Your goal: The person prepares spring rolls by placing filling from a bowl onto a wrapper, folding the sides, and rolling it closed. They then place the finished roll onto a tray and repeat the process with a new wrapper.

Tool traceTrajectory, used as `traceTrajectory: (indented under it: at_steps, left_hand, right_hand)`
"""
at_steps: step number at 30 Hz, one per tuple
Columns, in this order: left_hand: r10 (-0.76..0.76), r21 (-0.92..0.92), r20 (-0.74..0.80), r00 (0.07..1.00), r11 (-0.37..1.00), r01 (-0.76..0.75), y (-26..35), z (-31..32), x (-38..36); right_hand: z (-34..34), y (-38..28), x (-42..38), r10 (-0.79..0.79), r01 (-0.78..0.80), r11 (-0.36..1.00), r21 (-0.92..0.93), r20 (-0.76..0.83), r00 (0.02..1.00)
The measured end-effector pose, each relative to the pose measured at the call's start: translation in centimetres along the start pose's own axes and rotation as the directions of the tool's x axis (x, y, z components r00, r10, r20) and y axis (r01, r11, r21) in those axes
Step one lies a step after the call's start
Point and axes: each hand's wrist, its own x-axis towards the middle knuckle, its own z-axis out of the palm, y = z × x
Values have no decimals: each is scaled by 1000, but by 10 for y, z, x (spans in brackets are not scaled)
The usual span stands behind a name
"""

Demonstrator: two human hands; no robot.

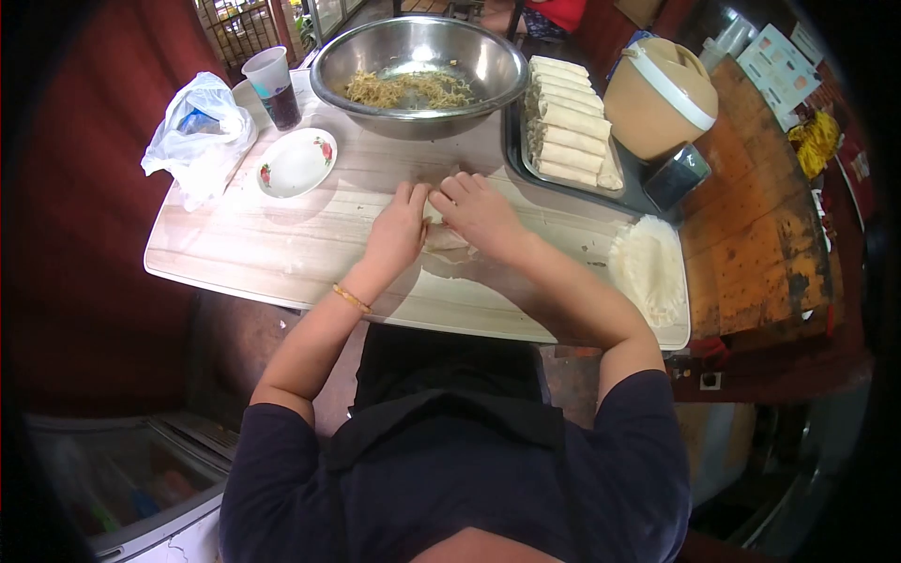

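Both hands meet over a thin, pale wrapper (445,238) lying on the light wood-patterned table (225,239). My left hand (400,223) has its fingers bent at the wrapper's left side. My right hand (477,214) curls over its far right side, fingertips close to the left ones. The middle of the wrapper is partly hidden under the hands. Beyond them stands a large metal bowl (418,120) with a shredded, brownish filling (408,90). Pale rolls (571,131) are stacked on a tray to the right. Round, thin wrappers (649,267) lie at the table's right end.
A small flowered plate (297,163), a cup of dark liquid (274,89) and a white plastic bag (201,136) stand at the left. A tan jug (657,98) and a dark glass (678,176) are at the right. Someone in red (557,11) is behind the table.
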Motion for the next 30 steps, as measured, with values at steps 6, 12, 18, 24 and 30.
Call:
traceTrajectory:
  at_steps: [6,12,18,24,30]
  left_hand:
    - [-92,-136,36,995,986,96,-13,0,-5]
    - [170,-153,277,946,980,-131,3,-42,-12]
    - [211,8,281,936,975,-222,2,-32,-12]
    - [177,39,182,967,982,-187,-12,-12,-3]
    - [24,-268,255,967,962,47,-35,0,19]
  right_hand:
    - [13,8,-6,71,-129,944,304,195,978]
    - [-31,0,-21,-14,-67,904,423,184,983]
    - [-3,0,-33,-106,98,960,261,17,994]
    - [15,8,-28,86,-46,931,361,-95,992]
    - [28,24,-15,230,-149,825,545,-83,970]
